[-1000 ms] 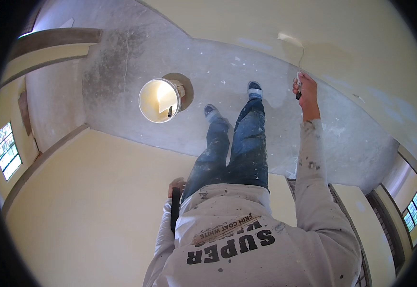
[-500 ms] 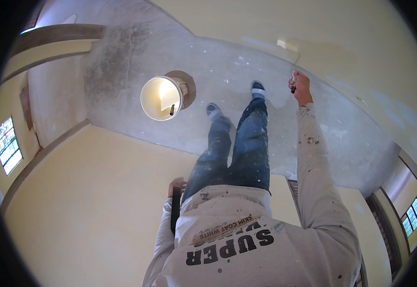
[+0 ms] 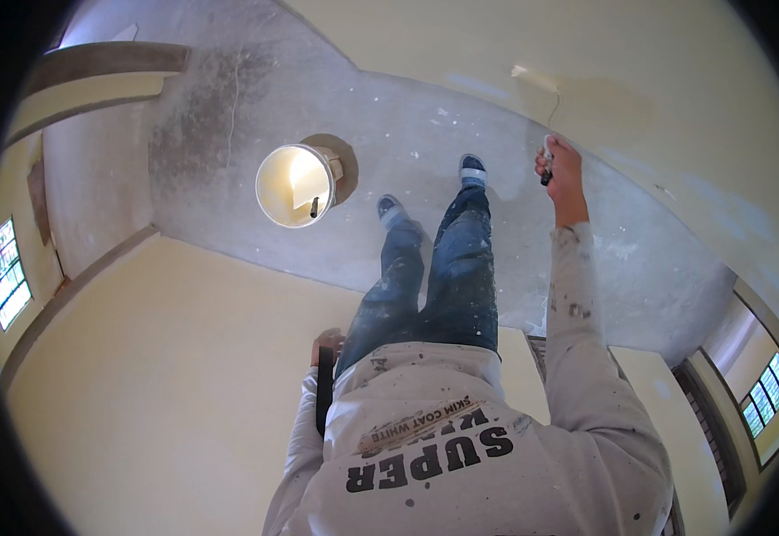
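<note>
A grey floor [image 3: 407, 112] flecked with white meets a cream wall [image 3: 666, 80]. At that wall is the paint roller [image 3: 534, 78], its head slanting upper left to lower right, dark handle [image 3: 546, 177] pointing back toward you. Your right hand [image 3: 565, 166] is extended forward, grip clamped round the handle; your left hand [image 3: 328, 341], grip impossible to tell, hangs beside your jeans [image 3: 461, 268].

From the wearer's head, the fisheye looks steeply down: torso [image 3: 470, 438] close at six o'clock, floor [image 3: 407, 125] farther toward twelve.
</note>
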{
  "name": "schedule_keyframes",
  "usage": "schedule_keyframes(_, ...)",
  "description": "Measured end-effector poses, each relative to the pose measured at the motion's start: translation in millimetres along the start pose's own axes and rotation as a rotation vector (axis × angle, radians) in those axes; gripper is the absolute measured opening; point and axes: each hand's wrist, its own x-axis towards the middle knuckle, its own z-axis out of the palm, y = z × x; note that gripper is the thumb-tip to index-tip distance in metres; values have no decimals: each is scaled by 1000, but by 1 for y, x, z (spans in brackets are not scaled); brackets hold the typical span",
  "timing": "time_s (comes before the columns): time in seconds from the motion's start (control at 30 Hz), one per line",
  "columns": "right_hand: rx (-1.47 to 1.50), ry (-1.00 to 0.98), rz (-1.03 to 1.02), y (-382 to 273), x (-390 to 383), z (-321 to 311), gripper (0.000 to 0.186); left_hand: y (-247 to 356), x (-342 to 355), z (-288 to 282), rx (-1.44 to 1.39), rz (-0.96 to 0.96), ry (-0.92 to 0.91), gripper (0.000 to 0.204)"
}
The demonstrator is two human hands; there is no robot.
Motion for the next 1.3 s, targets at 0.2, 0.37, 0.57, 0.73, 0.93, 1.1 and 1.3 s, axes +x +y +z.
schedule_keyframes(0.2, -11, -4, 12, -3, -4, 16, 12, -27, 16, -16, -117, -40, 5, 44)
schedule_keyframes(0.37, -8, 1, 15, 8, 14, 15, 9, -18, 18, -2, 10, -6, -20, 47)
schedule_keyframes(0.57, 15, -12, 103, 53, 85, 11, 9, -51, 19, -34, -232, -42, -77, 47)
schedule_keyframes(0.73, -8, -44, 11, 4, -4, 39, 10, -38, 24, -13, -190, -34, -41, 45)
schedule_keyframes(0.93, 3, -39, -15, 5, -5, 37, 13, -10, 16, -1, -63, -15, -25, 43)
schedule_keyframes(1.1, 10, -44, 13, 8, -3, 50, 11, -43, 26, -21, -225, -7, -46, 42)
schedule_keyframes(1.3, 30, -68, -5, 17, 2, 51, 8, -26, 16, 1, -126, -1, -57, 42)
